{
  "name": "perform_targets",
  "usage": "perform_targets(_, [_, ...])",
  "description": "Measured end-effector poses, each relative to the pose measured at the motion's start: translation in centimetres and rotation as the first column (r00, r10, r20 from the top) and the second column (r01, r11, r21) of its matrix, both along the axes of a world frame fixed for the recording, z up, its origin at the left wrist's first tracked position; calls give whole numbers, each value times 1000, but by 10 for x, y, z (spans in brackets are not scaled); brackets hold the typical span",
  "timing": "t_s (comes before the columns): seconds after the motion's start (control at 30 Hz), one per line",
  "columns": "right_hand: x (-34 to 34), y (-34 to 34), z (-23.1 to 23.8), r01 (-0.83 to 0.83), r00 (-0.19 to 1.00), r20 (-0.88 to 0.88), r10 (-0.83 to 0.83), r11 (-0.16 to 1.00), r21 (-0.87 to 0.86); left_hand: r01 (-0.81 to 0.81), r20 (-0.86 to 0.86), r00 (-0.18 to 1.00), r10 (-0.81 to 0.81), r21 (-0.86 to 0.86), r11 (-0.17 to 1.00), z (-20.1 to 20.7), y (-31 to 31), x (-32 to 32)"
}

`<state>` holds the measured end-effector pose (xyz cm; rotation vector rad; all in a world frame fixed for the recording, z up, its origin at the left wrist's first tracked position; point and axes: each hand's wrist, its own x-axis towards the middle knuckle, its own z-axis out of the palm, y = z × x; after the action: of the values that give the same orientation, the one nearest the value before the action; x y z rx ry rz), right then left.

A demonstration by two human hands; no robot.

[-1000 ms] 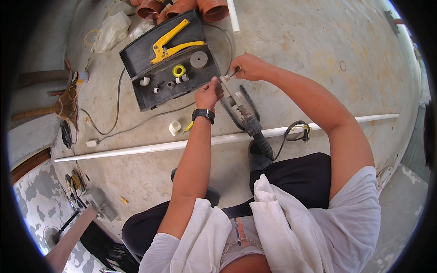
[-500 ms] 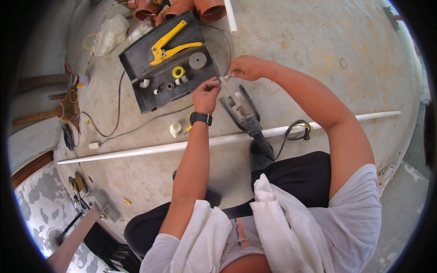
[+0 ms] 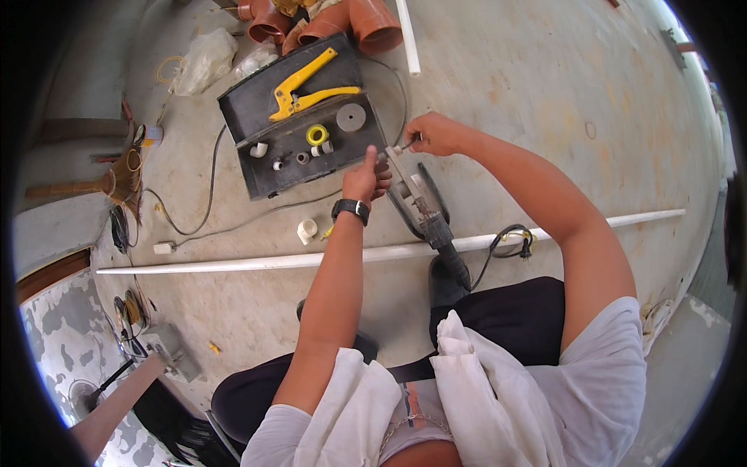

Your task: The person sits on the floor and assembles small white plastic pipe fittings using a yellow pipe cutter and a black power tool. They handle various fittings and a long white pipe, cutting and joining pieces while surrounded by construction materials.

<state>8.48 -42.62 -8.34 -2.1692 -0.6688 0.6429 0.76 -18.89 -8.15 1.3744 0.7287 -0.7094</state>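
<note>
A pipe welding iron (image 3: 426, 208) with a dark handle and a flat metal plate rests on its black stand. Its plate tip points away from me, with small pale fittings at the end. My left hand (image 3: 369, 180), wearing a black watch, is curled at the left side of that tip, thumb raised; its fingers partly hide a small grey piece there. On the opposite side, my right hand (image 3: 434, 136) pinches a thin dark rod-like piece against the tip, its exact kind too small to make out. Left of the tip lies an open black toolbox (image 3: 268, 185).
Inside the box are a yellow pipe cutter (image 3: 299, 89), a grey disc (image 3: 351, 118), a yellow tape roll (image 3: 317, 135) and small fittings. A long white pipe (image 3: 350, 255) crosses the floor under the iron's handle. A white elbow (image 3: 307, 230) and orange pipe fittings (image 3: 375, 27) lie about.
My left hand has turned, its thumb now up and fingers curled beside the plate tip. My right hand stays at the other side. The whole view has shifted slightly.
</note>
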Motion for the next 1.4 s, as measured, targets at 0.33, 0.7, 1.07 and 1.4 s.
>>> perform_targets(0.33, [-3, 0, 18, -41, 997, 69, 45, 997, -58, -124, -11, 992, 123, -106, 987, 12, -3, 3])
perform_targets(0.7, [-1, 7, 24, -30, 995, 92, 40, 994, -109, -166, 492, 855, 167, -45, 985, -41, -1, -7])
perform_targets(1.07, [-5, 6, 25, -45, 979, 193, 66, 993, -110, -97, 176, 975, 133, -199, 975, -6, -4, -4])
perform_targets(1.4, [-4, 9, 24, -74, 968, 228, 108, 985, -155, -172, 337, 915, 222, -172, 970, -30, -6, -13])
